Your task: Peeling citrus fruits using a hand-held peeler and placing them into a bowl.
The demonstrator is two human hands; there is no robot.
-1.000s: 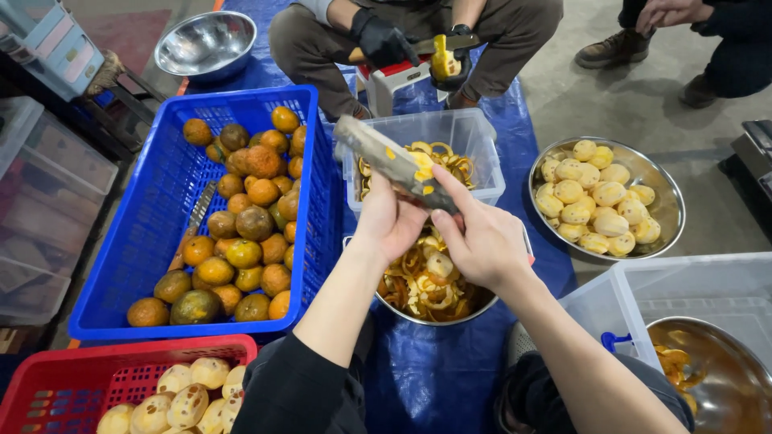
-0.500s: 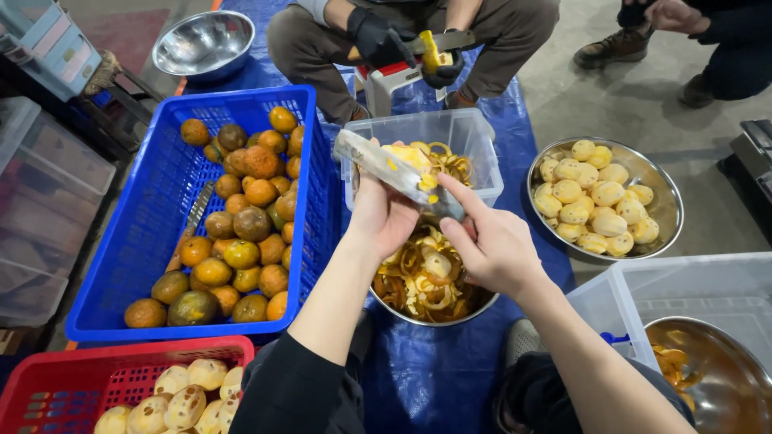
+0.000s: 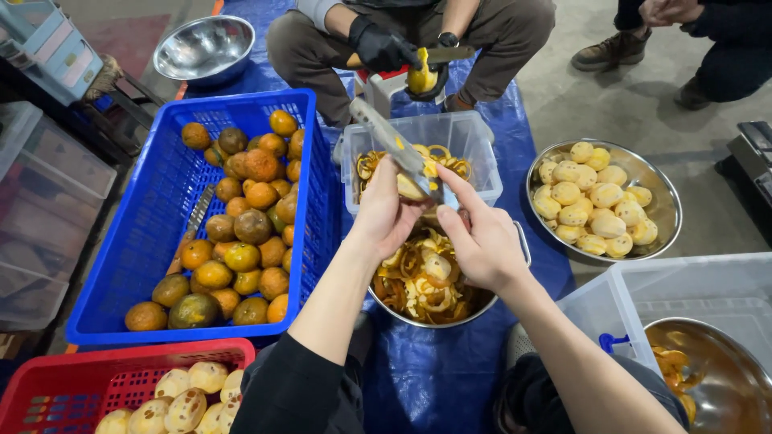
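Head view of a fruit-peeling station on a blue tarp (image 3: 418,386). The person's left hand (image 3: 384,210) has its fingers curled shut around a pale, partly peeled fruit (image 3: 408,189), held above a metal bowl of orange peels (image 3: 426,281). The right hand (image 3: 482,241) meets the fruit from the right, its index finger and thumb stretched out and pinching at a long metal knife (image 3: 398,149) that slants up and to the left from the fruit; the remaining fingers are loosely bent. The fruit sits between both hands, over the near edge of a clear plastic tub (image 3: 474,133) that holds more peel.

To the left stands a blue crate (image 3: 129,241) filled with unpeeled orange and greenish fruit (image 3: 241,233). At lower left a red crate (image 3: 72,378) holds peeled fruit. To the right a wide metal dish (image 3: 659,193) holds peeled pale-yellow fruit (image 3: 591,201). At lower right a second clear tub (image 3: 691,281) contains another metal bowl. At top, a co-worker's black-gloved hand (image 3: 382,47) holds a fruit against a blade. An empty-looking steel bowl (image 3: 205,48) lies at upper left.
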